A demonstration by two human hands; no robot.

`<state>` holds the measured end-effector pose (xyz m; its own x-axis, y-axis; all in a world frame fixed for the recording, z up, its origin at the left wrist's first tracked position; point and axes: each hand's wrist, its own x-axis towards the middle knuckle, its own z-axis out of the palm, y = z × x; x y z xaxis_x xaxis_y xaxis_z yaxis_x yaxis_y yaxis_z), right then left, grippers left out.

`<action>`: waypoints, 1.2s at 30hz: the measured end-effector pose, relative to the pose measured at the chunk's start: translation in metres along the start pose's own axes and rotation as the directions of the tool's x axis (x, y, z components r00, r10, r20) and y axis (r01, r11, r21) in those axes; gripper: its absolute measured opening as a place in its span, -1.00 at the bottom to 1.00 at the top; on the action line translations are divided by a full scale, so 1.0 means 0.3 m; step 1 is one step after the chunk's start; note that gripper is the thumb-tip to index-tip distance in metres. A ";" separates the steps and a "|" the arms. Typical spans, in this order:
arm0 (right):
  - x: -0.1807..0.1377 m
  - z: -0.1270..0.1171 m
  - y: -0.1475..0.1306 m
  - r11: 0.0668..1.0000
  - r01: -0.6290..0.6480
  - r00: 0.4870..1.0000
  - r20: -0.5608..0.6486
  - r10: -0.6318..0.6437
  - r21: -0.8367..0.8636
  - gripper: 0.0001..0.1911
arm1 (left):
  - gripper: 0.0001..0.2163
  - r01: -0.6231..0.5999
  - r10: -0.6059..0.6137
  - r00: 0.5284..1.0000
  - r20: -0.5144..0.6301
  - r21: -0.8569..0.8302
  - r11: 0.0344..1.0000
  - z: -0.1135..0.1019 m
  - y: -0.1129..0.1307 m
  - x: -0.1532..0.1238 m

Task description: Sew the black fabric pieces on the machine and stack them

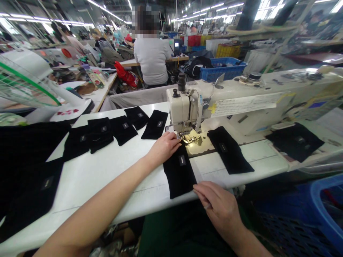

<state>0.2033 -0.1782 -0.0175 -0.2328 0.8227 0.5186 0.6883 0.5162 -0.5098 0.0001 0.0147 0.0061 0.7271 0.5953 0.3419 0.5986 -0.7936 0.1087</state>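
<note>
A black fabric piece (178, 178) with a small dark label lies on the table, its far end by the presser foot (189, 138) of a sewing machine (184, 103). My left hand (167, 145) is closed on the piece's far left edge, close beside the foot. At the near right corner, my right hand (218, 205) pinches the same fabric between thumb and fingers, just over the table's front edge. Another labelled black piece (229, 151) rests to the right of the needle area. The left fingertips partly hide the fabric's far end.
Several labelled black pieces (123, 130) lie in a row left of the machine. Larger black fabric (29, 178) covers the table's left end, and one more piece (297, 141) lies far right. A blue basket (325, 200) stands low at right; a fan (29, 82) is at left. A person (151, 59) sits ahead.
</note>
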 end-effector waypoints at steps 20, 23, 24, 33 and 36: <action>0.021 0.018 -0.007 1.000 -0.026 1.000 0.015 0.026 0.006 -0.78 | -0.76 -0.066 0.059 0.996 0.059 0.125 0.990 -0.021 0.006 0.006; 0.032 0.020 -0.006 0.999 -0.046 0.998 0.034 0.046 0.002 -0.76 | -0.75 -0.066 0.060 0.997 0.051 0.125 0.990 -0.019 0.001 0.006; 0.035 0.020 -0.005 0.999 -0.053 0.998 0.042 0.053 0.000 -0.75 | -0.75 -0.067 0.061 0.997 0.049 0.127 0.990 -0.018 0.000 0.006; 0.033 0.004 -0.011 0.998 -0.034 0.996 0.081 0.038 -0.053 -0.71 | -0.75 0.011 -0.020 0.999 0.051 0.168 0.986 -0.028 0.023 -0.012; 0.025 -0.007 -0.002 0.997 0.026 0.994 0.104 -0.017 -0.079 -0.64 | -0.75 0.009 -0.013 0.999 0.042 0.101 0.995 -0.058 0.103 -0.057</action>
<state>0.2026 -0.1730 -0.0119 -0.3150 0.8340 0.4530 0.7341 0.5167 -0.4407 0.0002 -0.0222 0.0199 0.7329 0.6102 0.3008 0.6358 -0.7717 0.0164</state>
